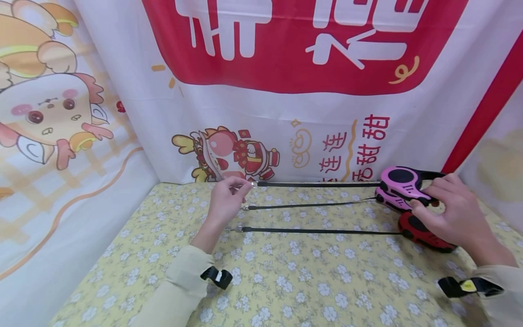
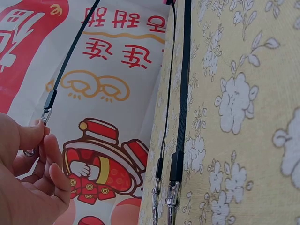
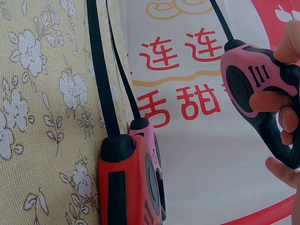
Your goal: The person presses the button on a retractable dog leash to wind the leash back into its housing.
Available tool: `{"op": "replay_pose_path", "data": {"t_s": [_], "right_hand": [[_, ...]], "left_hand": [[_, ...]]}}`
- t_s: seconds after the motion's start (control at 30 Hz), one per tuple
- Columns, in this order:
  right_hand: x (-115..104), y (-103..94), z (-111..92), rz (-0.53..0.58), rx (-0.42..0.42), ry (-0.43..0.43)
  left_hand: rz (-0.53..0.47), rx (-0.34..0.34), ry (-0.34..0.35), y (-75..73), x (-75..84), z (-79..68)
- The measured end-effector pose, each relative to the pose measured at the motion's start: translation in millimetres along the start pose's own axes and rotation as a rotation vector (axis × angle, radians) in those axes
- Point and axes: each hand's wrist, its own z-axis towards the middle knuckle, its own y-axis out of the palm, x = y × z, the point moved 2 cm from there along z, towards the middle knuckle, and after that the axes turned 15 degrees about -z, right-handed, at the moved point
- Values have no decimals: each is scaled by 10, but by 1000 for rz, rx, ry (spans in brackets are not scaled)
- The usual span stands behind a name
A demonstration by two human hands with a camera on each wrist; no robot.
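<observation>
My right hand (image 1: 453, 213) grips a pink-and-black retractable dog leash (image 3: 248, 79) by its handle, raised off the table. From it a black strap (image 1: 318, 185) runs taut to the left, where my left hand (image 1: 226, 200) pinches the metal clip (image 2: 45, 115) between thumb and fingers. A second pink leash (image 3: 151, 140) lies just below the held one, its thin strap drawn out to a clip (image 1: 245, 208) near the left hand. Nearest the body is a red leash (image 3: 122, 183), its strap also drawn out to a metal clip (image 1: 237, 229).
A yellow floral cloth (image 1: 286, 281) covers the table. Behind it hangs a white and red printed cloth (image 1: 294, 104), close to the held strap. Another printed cloth (image 1: 61, 190) stands along the left side. A black band (image 1: 216, 277) sits on the left wrist.
</observation>
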Motion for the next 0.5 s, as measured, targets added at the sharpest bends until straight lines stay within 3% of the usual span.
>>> {"op": "replay_pose_path", "data": {"t_s": [0.5], "right_hand": [[-10, -15, 8, 3, 6, -3]], "left_hand": [[-14, -4, 7, 10, 6, -4]]}}
